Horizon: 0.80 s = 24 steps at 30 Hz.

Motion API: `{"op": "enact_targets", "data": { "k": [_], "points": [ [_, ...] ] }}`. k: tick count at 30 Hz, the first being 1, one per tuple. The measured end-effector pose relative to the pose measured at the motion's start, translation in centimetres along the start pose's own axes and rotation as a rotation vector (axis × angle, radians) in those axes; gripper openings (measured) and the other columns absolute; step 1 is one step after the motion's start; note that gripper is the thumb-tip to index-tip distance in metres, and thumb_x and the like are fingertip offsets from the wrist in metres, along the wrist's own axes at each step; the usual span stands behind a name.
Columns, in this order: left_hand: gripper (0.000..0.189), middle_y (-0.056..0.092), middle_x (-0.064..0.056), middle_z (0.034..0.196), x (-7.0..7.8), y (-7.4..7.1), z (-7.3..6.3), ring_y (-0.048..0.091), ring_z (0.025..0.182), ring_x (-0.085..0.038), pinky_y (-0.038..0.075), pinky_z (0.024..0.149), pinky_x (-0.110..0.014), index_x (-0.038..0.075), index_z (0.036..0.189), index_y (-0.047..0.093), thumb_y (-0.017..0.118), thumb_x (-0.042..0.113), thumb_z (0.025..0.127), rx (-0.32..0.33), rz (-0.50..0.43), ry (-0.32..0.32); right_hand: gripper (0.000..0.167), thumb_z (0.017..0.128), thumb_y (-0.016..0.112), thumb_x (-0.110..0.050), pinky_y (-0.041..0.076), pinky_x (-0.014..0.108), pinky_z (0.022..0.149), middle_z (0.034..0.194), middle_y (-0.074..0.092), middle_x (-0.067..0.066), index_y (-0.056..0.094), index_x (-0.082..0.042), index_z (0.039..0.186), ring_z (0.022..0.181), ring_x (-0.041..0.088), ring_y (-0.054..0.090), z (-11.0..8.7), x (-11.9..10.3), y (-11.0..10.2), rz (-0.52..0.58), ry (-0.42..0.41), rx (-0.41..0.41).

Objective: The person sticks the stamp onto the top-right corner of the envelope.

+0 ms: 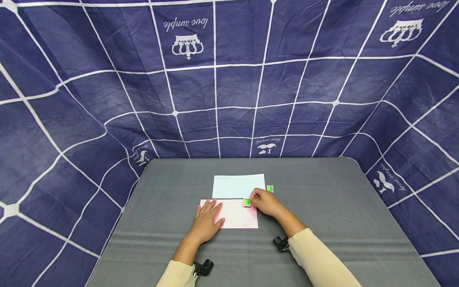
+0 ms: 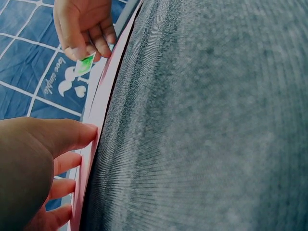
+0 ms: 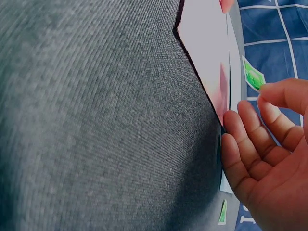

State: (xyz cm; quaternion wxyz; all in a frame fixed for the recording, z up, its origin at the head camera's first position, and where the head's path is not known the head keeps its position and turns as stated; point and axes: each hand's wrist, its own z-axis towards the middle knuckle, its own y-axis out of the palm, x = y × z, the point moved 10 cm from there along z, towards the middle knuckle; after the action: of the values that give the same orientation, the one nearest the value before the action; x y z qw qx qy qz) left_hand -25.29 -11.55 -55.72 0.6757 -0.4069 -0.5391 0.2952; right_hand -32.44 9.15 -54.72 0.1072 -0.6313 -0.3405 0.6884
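A pink envelope (image 1: pixel 236 217) lies flat on the grey table, and the left hand (image 1: pixel 206 224) rests on its left part with fingers spread. Over its upper right corner the right hand (image 1: pixel 264 202) pinches a small green stamp (image 1: pixel 247 202) between thumb and forefinger. In the right wrist view that stamp (image 3: pixel 253 75) is held by one corner, raised off the paper, while the other fingers hang near the envelope's edge. The left wrist view shows the left thumb (image 2: pixel 79 134) on the pink envelope's near edge.
A pale blue envelope (image 1: pixel 238 186) lies just behind the pink one. A second green stamp (image 1: pixel 270 188) is on the table right of it. Blue gridded cloth (image 1: pixel 236 87) hangs around the back and sides of the grey table (image 1: pixel 322 191). Both wrists wear black straps.
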Motion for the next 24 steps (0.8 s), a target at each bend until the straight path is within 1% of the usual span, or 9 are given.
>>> {"op": "enact_targets", "data": {
  "k": [8,16,24],
  "points": [
    [0.056,0.048,-0.019,0.154,0.02,0.07,-0.11,0.033,0.150,-0.042,0.018,0.122,-0.067,0.009,0.144,0.056,0.067,0.032,0.094,-0.001,-0.013,-0.006,0.006,0.089,0.065,-0.008,0.043,0.022,0.063,0.075,0.060,-0.003,0.063,-0.010,0.084,0.069,0.009,0.053,0.21,-0.04,0.54,0.006,0.004,-0.018],
    [0.057,0.047,-0.019,0.154,-0.07,-0.07,0.11,0.032,0.150,-0.043,0.017,0.122,-0.067,0.009,0.145,0.055,0.067,0.032,0.094,0.000,-0.018,-0.004,0.006,0.088,0.065,-0.008,0.042,0.021,0.062,0.074,0.058,-0.003,0.063,-0.010,0.083,0.067,0.009,0.051,0.43,-0.11,0.36,0.013,0.016,-0.007],
    [0.057,0.047,-0.018,0.155,-0.18,0.26,0.05,0.032,0.151,-0.041,0.017,0.122,-0.066,0.010,0.145,0.055,0.067,0.033,0.094,-0.012,-0.007,-0.009,0.007,0.090,0.065,-0.010,0.040,0.022,0.061,0.073,0.055,-0.005,0.062,-0.010,0.083,0.066,0.009,0.048,0.59,0.57,0.93,0.020,0.049,-0.029]
  ]
}}
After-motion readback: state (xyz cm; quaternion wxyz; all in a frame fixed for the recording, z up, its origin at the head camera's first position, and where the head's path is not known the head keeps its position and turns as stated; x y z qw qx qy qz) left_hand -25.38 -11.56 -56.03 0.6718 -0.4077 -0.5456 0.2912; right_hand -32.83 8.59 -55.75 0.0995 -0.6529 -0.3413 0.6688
